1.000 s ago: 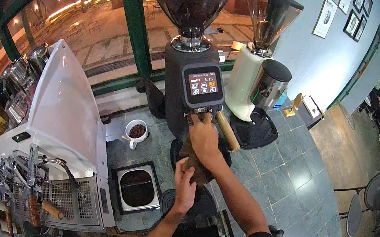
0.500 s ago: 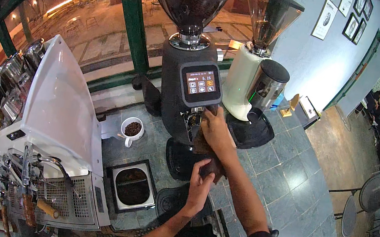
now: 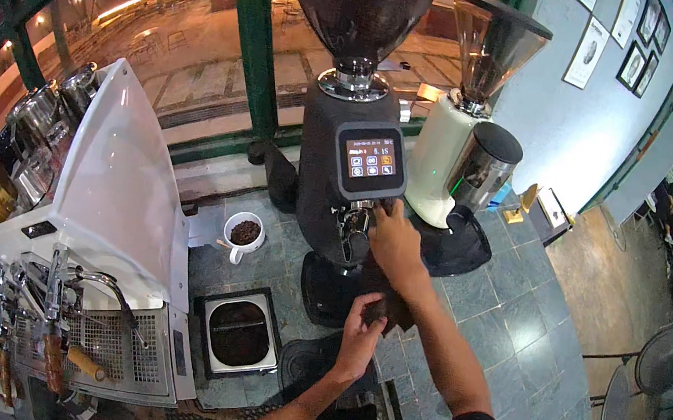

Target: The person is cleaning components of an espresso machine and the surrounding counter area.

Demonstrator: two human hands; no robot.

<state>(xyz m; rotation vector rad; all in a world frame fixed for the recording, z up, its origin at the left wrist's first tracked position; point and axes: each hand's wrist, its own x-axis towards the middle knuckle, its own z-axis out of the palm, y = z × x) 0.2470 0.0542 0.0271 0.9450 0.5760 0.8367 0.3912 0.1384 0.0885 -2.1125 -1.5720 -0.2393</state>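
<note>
A black coffee grinder with a lit touch screen and a bean-filled hopper stands in front of me. Just under the screen, my right hand is closed on what looks like a dark brown cloth, its fingers at the metal spout. The cloth hangs down behind that wrist. Lower and nearer to me, the fingers and thumb of my left hand pinch the cloth's lower part. My right hand hides some of the cloth and spout.
Left of the grinder are a white cup of coffee beans and a steel-rimmed bin of dark grounds. A white espresso machine fills the left side. A pale grinder stands to the right on the tiled counter.
The view has shifted, so the scene sits lower and a little to the right. Both hands stay at the grinder with the cloth; the right fingers remain by the spout.
</note>
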